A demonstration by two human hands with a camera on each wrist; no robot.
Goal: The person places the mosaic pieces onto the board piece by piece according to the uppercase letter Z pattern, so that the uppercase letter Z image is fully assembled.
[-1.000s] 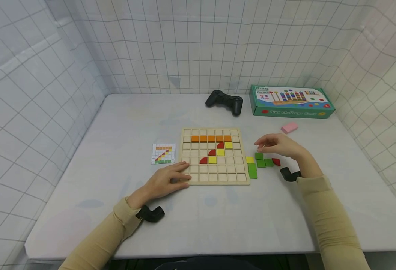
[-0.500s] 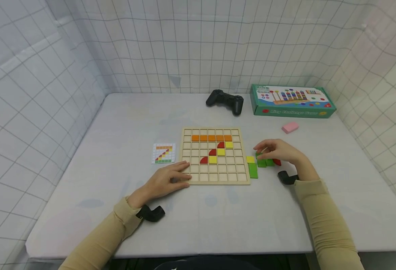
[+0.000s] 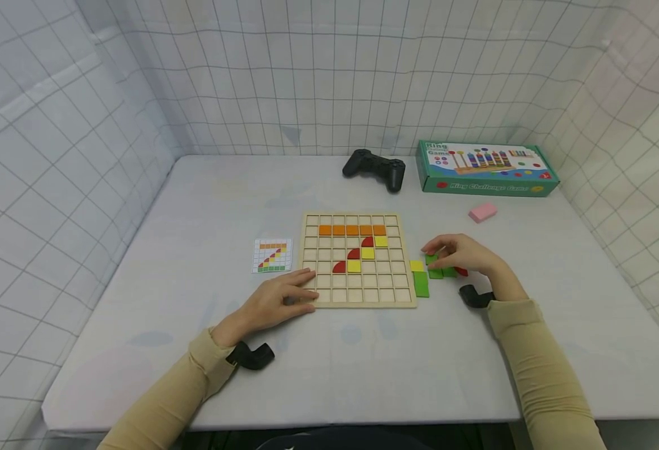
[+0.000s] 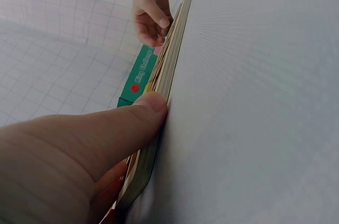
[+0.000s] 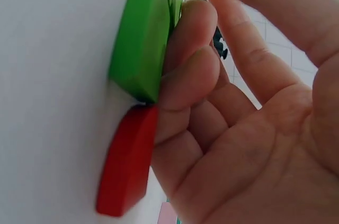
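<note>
My left hand rests on the left edge of a wooden grid board, fingers spread over its surface; in the left wrist view the thumb lies along the board's edge. Orange squares, red quarter-round pieces and yellow squares sit in the grid. Right of the board, my right hand is low over loose green square tiles, thumb and forefinger about one of them; a firm pinch cannot be made out. Its other fingers curl beside a green tile and a red piece.
A pattern card lies left of the board. Beside the board's right edge are a yellow tile and green tiles. Further back are a black game controller, a green game box and a pink block.
My right hand has come down and slightly toward me, over the loose green tiles, and is nearly still over the last half second. The left hand stays on the board.
</note>
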